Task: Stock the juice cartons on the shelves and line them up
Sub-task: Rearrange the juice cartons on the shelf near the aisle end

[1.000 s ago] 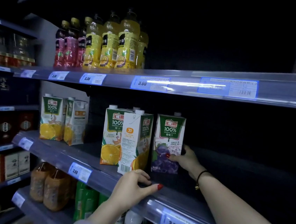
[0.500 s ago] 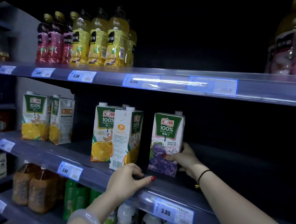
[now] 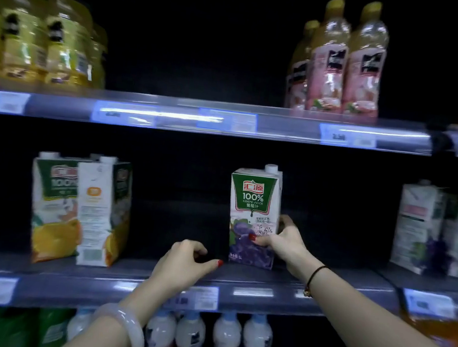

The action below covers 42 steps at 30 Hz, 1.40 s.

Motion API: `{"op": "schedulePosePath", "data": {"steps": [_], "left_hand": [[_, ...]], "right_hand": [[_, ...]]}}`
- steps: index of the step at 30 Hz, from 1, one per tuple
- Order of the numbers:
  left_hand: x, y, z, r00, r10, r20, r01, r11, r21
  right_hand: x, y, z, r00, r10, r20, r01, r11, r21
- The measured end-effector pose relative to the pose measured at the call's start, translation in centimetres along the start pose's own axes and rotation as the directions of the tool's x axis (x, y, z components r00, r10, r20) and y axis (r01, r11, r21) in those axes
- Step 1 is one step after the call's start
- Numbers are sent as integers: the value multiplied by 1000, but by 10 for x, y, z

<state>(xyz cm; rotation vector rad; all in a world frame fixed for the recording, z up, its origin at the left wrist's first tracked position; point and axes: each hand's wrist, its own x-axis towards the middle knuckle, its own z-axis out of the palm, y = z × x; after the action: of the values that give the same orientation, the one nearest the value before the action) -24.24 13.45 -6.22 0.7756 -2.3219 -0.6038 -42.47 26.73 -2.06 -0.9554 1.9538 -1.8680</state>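
on the far left of the middle shelf (image 3: pixel 239 277) i see 2 orange juice cartons (image 3: pixel 80 208) standing upright and touching, the nearer one turned so its white side panel faces me. above them, on the upper shelf (image 3: pixel 173 102), sit blurred yellow bottles (image 3: pixel 47 38). moving right, my left hand (image 3: pixel 184 264) rests on the shelf's front edge with fingers curled in, thumb out, holding nothing; a pale bangle (image 3: pixel 124 329) circles that wrist. just right of it stands the grape juice carton (image 3: pixel 254 215), upright near the shelf front, well apart from the orange ones. my right hand (image 3: pixel 285 241) grips its lower right corner, thumb across the front face, fingers wrapped behind. a dark cord bracelet (image 3: pixel 314 278) sits on that wrist. above are pink bottles (image 3: pixel 343 66). further right, more cartons (image 3: pixel 439 232) stand blurred. below are white bottles (image 3: pixel 210 338).
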Motion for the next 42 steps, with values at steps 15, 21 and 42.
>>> {"op": "schedulePosePath", "data": {"steps": [15,21,42], "left_hand": [[24,129,106,955,225,191,-202,970,-135],[23,154,136,937,238,255,-191,962,-195],[16,149,141,952,210,225,-162,963,-214]], "right_hand": [[-12,28,-195,901,36,-432,-30,999,19],[-1,31,-242,870,12,-493,-92,986,-137],[-15,51,-252,878,-63,-474,-140,914,-381]]}}
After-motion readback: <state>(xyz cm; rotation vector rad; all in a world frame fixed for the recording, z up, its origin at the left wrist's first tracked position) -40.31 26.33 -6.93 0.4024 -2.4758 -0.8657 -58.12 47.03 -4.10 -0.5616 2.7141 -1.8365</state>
